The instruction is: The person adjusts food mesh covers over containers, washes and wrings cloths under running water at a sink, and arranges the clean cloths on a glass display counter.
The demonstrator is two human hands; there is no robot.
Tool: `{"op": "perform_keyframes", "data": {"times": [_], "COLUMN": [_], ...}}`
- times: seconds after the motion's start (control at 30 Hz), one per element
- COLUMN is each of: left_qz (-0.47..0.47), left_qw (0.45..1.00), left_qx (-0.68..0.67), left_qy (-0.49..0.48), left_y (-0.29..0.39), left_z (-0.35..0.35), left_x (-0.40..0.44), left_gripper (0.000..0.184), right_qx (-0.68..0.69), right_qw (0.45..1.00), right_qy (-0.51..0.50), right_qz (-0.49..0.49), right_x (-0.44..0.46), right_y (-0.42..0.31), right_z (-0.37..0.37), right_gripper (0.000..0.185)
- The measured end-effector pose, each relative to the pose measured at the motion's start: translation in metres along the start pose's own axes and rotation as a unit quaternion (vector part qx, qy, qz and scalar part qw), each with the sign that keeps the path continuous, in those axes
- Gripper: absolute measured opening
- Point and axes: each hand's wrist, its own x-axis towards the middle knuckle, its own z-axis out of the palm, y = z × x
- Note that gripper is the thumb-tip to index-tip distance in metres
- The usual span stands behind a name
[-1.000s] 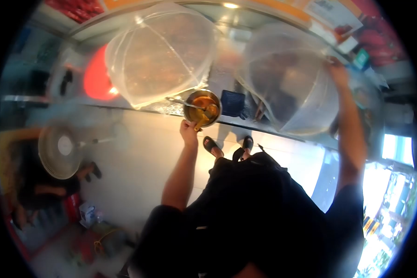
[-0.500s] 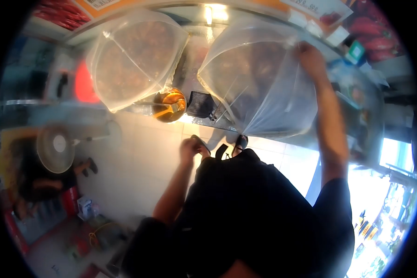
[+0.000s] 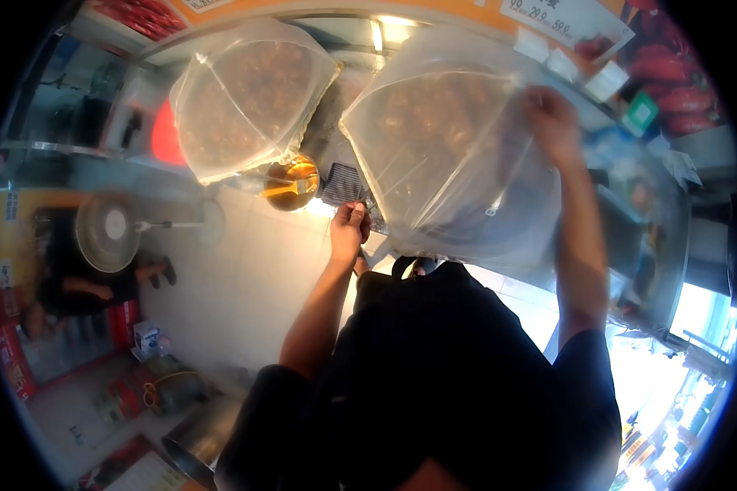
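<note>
A white mesh food cover [image 3: 434, 139] with thin ribs spreads over reddish-brown food on the counter. My right hand [image 3: 551, 123] is at its upper right part, fingers curled against the mesh. My left hand [image 3: 350, 229] is closed in front of the counter edge, near the cover's lower left side; what it holds, if anything, is too small to make out. Just beyond it lies a dark ribbed cloth or pad [image 3: 343, 183]. Left of that sits a metal bowl [image 3: 291, 182] with orange-brown liquid and a yellowish handle across it.
A second mesh cover [image 3: 250, 94] over food stands at the left, with a red round object [image 3: 168, 135] beside it. A fan [image 3: 110, 232] and a seated person [image 3: 78, 274] are at the far left. Price signs [image 3: 565, 24] line the counter's far side.
My left hand has left the bowl's handle, dropped back, then moved up toward the dark pad. The right cover now reaches further left, and my right hand has shifted left with it.
</note>
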Motion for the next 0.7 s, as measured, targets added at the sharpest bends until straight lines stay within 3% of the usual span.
{"op": "perform_keyframes", "data": {"times": [0.17, 0.37, 0.43, 0.47, 0.5, 0.6, 0.63, 0.7], "left_qz": [-0.021, -0.013, 0.057, 0.073, 0.071, 0.266, 0.263, 0.129], "left_qw": [0.997, 0.991, 0.995, 0.971, 0.972, 0.905, 0.905, 0.976], "left_qx": [-0.027, 0.022, 0.065, 0.225, 0.224, 0.313, 0.314, 0.158], "left_qy": [-0.068, -0.130, -0.040, -0.028, -0.029, -0.114, -0.114, -0.071], "left_y": [-0.006, 0.011, 0.004, 0.005, 0.003, 0.007, -0.001, -0.016], "left_z": [0.013, 0.025, 0.027, 0.019, 0.011, -0.016, -0.022, -0.030], "left_x": [0.033, 0.047, 0.048, 0.051, 0.053, 0.040, 0.037, 0.035], "left_gripper": [0.014, 0.025, 0.027, 0.036, 0.036, 0.046, 0.046, 0.035], "right_qx": [0.055, 0.066, 0.050, 0.049, 0.049, 0.046, 0.047, 0.050], "right_qw": [0.998, 0.996, 0.996, 0.996, 0.996, 0.996, 0.997, 0.996], "right_qy": [-0.003, 0.027, 0.033, 0.032, 0.032, 0.028, 0.023, 0.024], "right_qz": [0.015, 0.060, 0.067, 0.068, 0.071, 0.069, 0.060, 0.068], "right_x": [-0.004, -0.006, -0.007, -0.008, -0.009, -0.011, -0.011, -0.009], "right_y": [-0.007, -0.008, -0.010, -0.012, -0.015, -0.021, -0.021, -0.023], "right_z": [-0.020, -0.018, -0.012, -0.009, -0.006, 0.005, 0.009, 0.018], "right_gripper": [0.024, 0.023, 0.023, 0.023, 0.023, 0.022, 0.022, 0.021]}}
